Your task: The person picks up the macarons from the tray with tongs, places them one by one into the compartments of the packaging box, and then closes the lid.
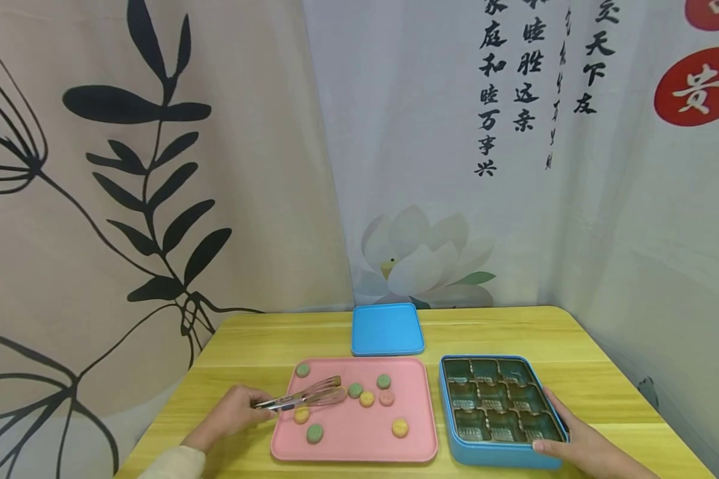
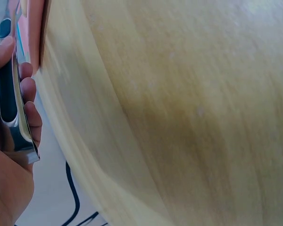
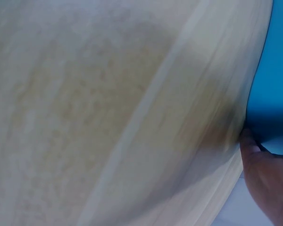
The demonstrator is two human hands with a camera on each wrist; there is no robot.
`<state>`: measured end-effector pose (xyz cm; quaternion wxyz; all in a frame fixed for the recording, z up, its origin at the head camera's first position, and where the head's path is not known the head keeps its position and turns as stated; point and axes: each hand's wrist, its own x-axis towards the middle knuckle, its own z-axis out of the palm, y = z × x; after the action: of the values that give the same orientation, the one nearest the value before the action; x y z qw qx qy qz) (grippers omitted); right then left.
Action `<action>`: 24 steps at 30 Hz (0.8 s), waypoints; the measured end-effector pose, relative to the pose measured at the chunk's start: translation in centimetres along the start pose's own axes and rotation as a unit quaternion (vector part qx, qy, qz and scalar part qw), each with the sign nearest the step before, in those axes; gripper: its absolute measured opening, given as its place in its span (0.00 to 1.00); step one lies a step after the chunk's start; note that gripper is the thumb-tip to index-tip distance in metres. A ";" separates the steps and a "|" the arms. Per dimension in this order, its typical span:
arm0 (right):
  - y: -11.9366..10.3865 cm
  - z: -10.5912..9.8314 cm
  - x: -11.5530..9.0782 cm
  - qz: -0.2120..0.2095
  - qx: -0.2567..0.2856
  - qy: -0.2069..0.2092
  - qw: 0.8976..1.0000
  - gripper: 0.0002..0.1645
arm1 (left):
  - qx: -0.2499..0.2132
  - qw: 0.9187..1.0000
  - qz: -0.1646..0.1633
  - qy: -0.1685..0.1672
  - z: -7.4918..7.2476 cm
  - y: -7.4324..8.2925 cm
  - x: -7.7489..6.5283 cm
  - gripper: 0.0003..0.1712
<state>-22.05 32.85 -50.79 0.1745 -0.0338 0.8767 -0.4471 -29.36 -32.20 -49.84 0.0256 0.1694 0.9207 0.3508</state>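
Observation:
In the head view my left hand point(image 1: 236, 411) holds metal tongs point(image 1: 302, 398) by their dark-inset handle, thumb on top and fingers curled below. Their tips reach over the left half of a pink tray point(image 1: 347, 444), spread apart. On that tray lie several small round macaron-like pieces: green point(image 1: 314, 434), yellow point(image 1: 400, 428) and pink point(image 1: 386, 397). My right hand point(image 1: 575, 432) grips the front right corner of a blue box point(image 1: 485, 454), thumb on the rim and fingers along its side. Inside sits a dark clear insert point(image 1: 506, 396) with three rows of bare compartments.
A flat blue lid point(image 1: 387, 329) lies behind the pink tray at the far side of the yellow wood-grain table point(image 1: 485, 332). Printed curtains point(image 1: 263, 199) hang right behind the table. Below its edge, dark cables point(image 2: 73, 197) show in the left wrist view.

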 end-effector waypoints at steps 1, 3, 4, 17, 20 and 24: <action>0.0 0.0 0.0 0.001 -0.001 0.000 1.000 0.62 | -0.001 1.000 -0.001 0.000 0.0 0.0 0.0 0.10; 0.0 0.0 0.0 0.002 -0.005 0.002 1.000 0.62 | -0.006 1.000 -0.002 0.000 0.0 0.0 -0.1 0.10; 0.0 0.0 0.0 0.003 -0.006 0.002 1.000 0.62 | -0.007 1.000 -0.002 0.000 0.0 0.1 -0.1 0.09; 0.1 0.1 -0.1 -0.010 0.000 0.002 1.000 0.62 | 0.001 1.000 0.000 0.015 -0.3 -0.1 -0.2 0.07; 0.2 0.1 -0.1 -0.012 0.001 0.001 1.000 0.61 | 0.001 1.000 -0.008 0.017 -0.3 0.0 -0.2 0.06; 0.2 0.1 0.0 -0.015 0.008 -0.004 1.000 0.61 | -0.003 1.000 -0.016 0.020 -0.5 0.2 -0.1 0.05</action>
<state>-21.97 32.96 -51.01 0.1717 -0.0474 0.8718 -0.4563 -29.30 -32.39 -49.27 0.0134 0.1480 0.9224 0.3566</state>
